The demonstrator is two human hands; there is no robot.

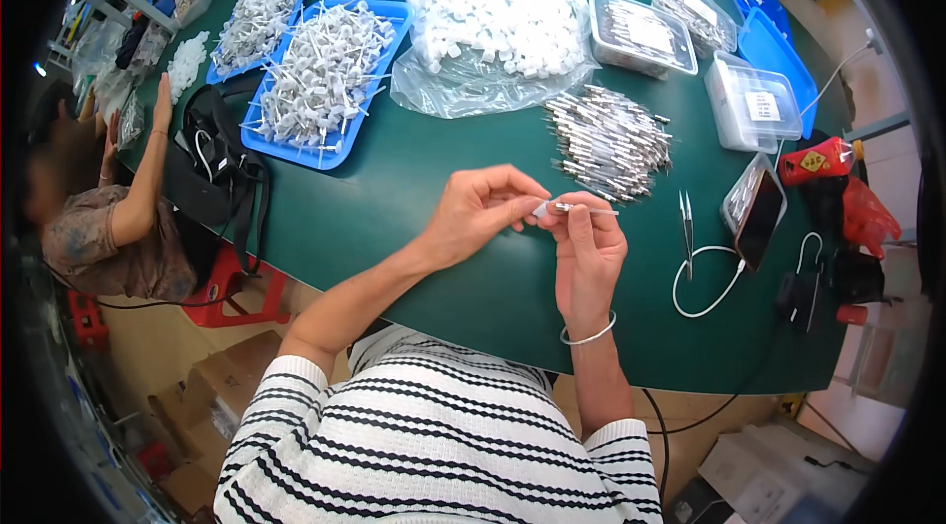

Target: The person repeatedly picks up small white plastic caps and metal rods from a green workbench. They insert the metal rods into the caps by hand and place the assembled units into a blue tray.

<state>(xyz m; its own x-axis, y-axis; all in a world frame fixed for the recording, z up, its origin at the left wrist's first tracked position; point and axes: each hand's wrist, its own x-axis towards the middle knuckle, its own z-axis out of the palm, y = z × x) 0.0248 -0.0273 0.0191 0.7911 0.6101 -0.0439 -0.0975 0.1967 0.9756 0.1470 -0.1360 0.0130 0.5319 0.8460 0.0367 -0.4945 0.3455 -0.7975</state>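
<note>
Over the near middle of the green table, my two hands meet fingertip to fingertip. My left hand (481, 214) pinches a small white plastic cap (541, 210). In my right hand (588, 253), between thumb and fingers, lies a thin pale rod with a metal collar (599, 212), its collar end toward the cap. Whether cap and rod touch is too small to tell. Just beyond my hands is a heap of similar metal-and-white rods (611, 145). Behind that, a clear plastic bag (443, 96) lies open, full of white caps.
At left, a blue tray (328, 162) holds many capped rods; a black bag (212, 145) and a co-worker (118, 238) are beyond. To the right are clear boxes (754, 105), tweezers (687, 229), a phone (761, 219) with a white cable (680, 278), and a red bottle (816, 162).
</note>
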